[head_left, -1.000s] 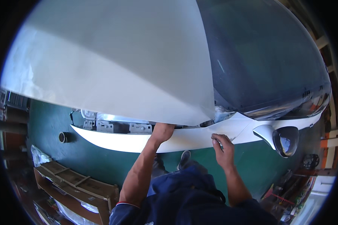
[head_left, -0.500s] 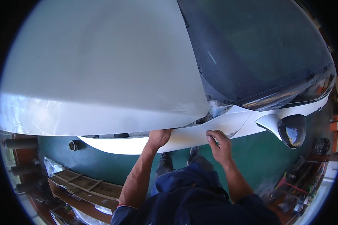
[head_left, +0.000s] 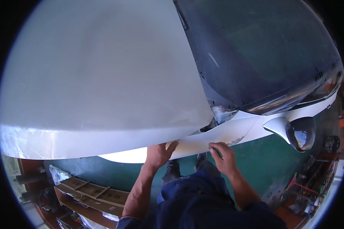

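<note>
Head — hands at white fender

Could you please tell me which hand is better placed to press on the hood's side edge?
Probably the left: the left grip is at the side edge of the white hood, while the right grip is by the white fender, nearer the side mirror and apart from that edge.

light is dim, edges bend, and the hood glares.
</note>
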Demonstrator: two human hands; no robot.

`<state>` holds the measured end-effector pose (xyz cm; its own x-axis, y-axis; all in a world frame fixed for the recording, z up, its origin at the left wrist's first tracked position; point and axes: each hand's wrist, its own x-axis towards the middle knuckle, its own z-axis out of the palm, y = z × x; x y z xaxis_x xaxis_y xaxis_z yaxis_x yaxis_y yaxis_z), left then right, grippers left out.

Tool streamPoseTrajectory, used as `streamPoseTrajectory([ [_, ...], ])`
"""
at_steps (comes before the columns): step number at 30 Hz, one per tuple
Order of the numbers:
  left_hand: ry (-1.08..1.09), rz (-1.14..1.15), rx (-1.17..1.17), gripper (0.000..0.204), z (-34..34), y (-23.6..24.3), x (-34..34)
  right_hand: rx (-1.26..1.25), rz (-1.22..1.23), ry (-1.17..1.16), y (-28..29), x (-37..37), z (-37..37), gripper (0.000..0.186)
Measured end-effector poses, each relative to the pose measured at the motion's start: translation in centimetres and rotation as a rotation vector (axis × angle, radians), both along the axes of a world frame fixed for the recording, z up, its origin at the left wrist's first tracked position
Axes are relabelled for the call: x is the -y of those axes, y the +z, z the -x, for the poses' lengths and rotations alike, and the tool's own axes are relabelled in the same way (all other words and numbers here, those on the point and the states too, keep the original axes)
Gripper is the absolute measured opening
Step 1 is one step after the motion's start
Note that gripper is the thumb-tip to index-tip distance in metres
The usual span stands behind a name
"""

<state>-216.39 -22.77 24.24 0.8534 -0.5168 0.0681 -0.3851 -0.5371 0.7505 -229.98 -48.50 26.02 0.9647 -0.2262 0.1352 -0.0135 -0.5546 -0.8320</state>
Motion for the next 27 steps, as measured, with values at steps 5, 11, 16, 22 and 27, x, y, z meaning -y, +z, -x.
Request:
streamPoseTrajectory([
  [5,-0.038,-0.015,-0.016,0.037,0.1,0.0,1.0,-0.003,-0.021,0.028,-0.6,-0.9,-0.5,0.015],
  [11,-0.054,0.112,-0.065,0.038,-0.5,-0.2,1.2,0.002,-0.015,0.009,-0.1,-1.2,-1.6,0.015],
  [16,-0.057,0.173,-0.133,0.036,-0.6,-0.7,1.1,0.008,-0.014,-0.008,0.0,-1.2,-2.6,0.016],
  [22,-0.008,0.037,-0.017,0.041,-0.3,-0.4,1.7,0.006,0.004,0.009,0.1,-1.6,-3.1,0.016],
  [27,-0.027,-0.006,0.071,0.042,-0.3,-0.5,1.9,0.001,-0.001,0.013,0.0,-1.8,-2.9,0.016],
])
